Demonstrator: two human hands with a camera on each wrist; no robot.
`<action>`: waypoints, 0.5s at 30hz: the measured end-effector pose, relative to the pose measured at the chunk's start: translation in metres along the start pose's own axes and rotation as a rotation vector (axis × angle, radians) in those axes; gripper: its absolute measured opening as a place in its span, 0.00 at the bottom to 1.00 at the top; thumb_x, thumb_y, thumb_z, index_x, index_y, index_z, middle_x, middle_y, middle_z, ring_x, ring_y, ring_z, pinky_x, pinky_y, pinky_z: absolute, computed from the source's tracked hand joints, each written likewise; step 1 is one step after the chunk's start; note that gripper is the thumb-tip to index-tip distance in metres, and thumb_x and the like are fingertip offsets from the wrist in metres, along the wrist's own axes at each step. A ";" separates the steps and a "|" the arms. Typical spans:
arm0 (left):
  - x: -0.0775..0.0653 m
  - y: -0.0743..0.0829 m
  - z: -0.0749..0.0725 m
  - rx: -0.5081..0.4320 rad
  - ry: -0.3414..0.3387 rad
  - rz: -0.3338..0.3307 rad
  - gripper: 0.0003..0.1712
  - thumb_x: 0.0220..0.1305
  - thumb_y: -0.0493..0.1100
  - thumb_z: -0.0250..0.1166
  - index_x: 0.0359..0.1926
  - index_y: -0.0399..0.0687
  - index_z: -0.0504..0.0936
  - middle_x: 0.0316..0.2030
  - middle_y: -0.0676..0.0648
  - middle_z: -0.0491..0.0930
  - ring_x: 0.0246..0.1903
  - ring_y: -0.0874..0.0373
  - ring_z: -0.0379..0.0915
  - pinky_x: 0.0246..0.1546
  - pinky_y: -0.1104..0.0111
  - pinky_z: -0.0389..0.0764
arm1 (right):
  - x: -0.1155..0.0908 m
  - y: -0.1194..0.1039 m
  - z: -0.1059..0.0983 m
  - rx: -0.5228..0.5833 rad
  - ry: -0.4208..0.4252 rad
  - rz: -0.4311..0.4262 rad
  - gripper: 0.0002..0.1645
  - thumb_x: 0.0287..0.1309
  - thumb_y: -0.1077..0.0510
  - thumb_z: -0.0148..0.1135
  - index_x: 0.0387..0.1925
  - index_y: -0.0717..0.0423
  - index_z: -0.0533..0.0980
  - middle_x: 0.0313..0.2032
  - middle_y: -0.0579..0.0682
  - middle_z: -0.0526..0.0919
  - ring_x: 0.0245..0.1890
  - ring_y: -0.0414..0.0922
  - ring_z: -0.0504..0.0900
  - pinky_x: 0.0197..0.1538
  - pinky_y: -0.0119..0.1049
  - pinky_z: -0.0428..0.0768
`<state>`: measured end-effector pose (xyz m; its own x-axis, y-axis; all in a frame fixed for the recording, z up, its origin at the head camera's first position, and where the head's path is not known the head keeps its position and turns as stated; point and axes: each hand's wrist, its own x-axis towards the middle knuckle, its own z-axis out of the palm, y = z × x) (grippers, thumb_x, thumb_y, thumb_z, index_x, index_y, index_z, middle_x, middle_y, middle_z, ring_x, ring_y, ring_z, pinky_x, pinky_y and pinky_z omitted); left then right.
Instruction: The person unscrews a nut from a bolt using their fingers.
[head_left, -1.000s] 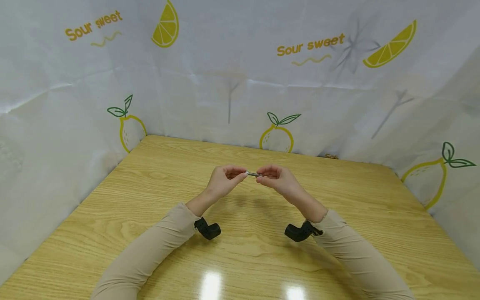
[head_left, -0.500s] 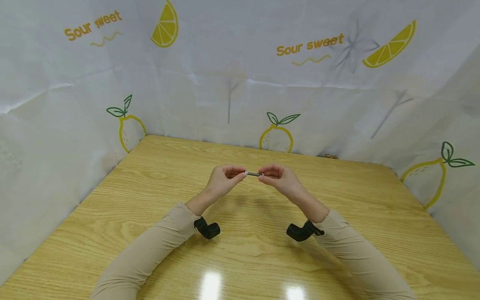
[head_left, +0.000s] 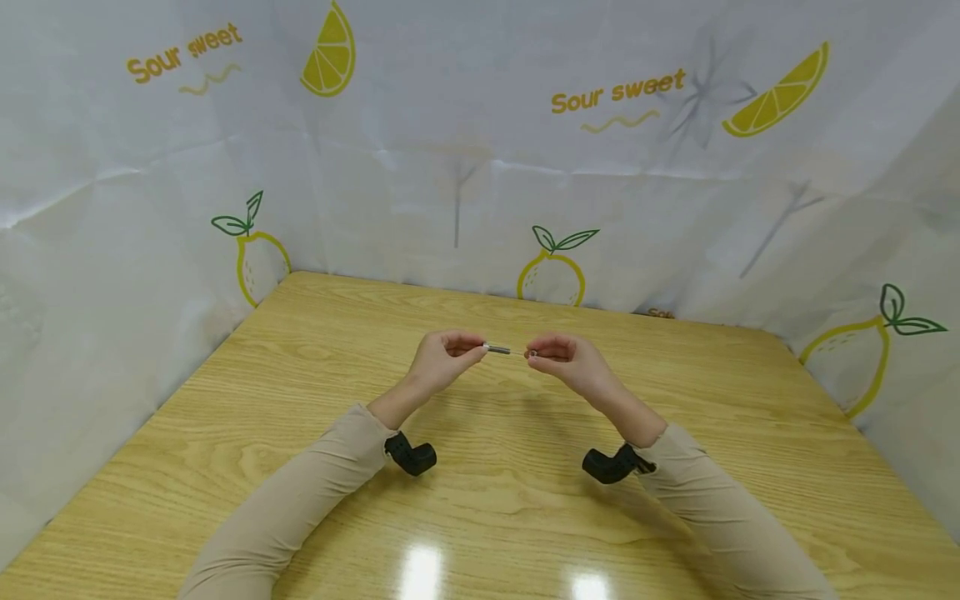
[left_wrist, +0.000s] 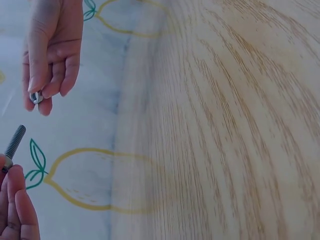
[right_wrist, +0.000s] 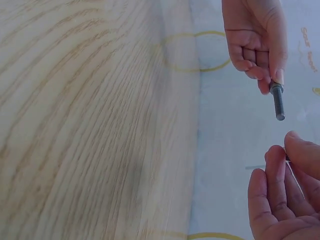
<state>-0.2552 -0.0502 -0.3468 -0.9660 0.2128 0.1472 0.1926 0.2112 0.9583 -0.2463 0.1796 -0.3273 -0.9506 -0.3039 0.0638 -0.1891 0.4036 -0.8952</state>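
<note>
My left hand point(head_left: 442, 364) pinches a metal bolt point(head_left: 498, 349) by its head end, above the table. The threaded shank points towards my right hand point(head_left: 573, 367), which pinches a small metal nut point(head_left: 532, 354) between thumb and fingers. A short gap parts the bolt's free end from the nut. In the left wrist view the nut point(left_wrist: 36, 97) shows its hole, and the bolt's threads point(left_wrist: 16, 141) are bare. The right wrist view has the whole shank point(right_wrist: 279, 105) in sight, while the right fingers hide most of the nut. A thin pale line beside them is unclear.
Both hands are over a wood-grain table point(head_left: 480, 492). A pale cloth point(head_left: 420, 200) printed with lemons hangs behind and at the sides. Black camera mounts point(head_left: 411, 457) sit on both wrists.
The right hand has drawn away to the right from the bolt, taking the nut off its end. More of the shank now shows. The left hand has shifted slightly left.
</note>
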 end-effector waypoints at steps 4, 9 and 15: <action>0.001 -0.004 -0.002 0.008 -0.008 -0.012 0.13 0.61 0.41 0.63 0.46 0.40 0.82 0.43 0.40 0.83 0.39 0.55 0.80 0.44 0.61 0.81 | -0.001 0.006 -0.004 -0.043 -0.008 0.002 0.23 0.60 0.58 0.61 0.53 0.68 0.72 0.49 0.63 0.80 0.39 0.32 0.80 0.55 0.47 0.77; 0.003 -0.007 -0.003 0.011 -0.022 -0.020 0.14 0.61 0.40 0.63 0.46 0.39 0.82 0.43 0.39 0.83 0.39 0.53 0.81 0.45 0.58 0.80 | -0.003 0.012 -0.009 -0.066 -0.023 0.043 0.25 0.60 0.57 0.61 0.54 0.68 0.72 0.50 0.63 0.79 0.42 0.37 0.81 0.55 0.47 0.77; 0.005 -0.012 -0.005 0.045 -0.050 -0.025 0.13 0.61 0.40 0.63 0.45 0.39 0.82 0.39 0.38 0.83 0.41 0.44 0.80 0.43 0.59 0.81 | -0.003 0.020 -0.015 -0.108 -0.037 0.064 0.24 0.61 0.56 0.60 0.55 0.68 0.72 0.51 0.63 0.79 0.47 0.47 0.81 0.55 0.46 0.77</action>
<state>-0.2634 -0.0565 -0.3563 -0.9609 0.2542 0.1098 0.1772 0.2596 0.9493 -0.2503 0.2012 -0.3386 -0.9521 -0.3057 -0.0103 -0.1556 0.5129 -0.8442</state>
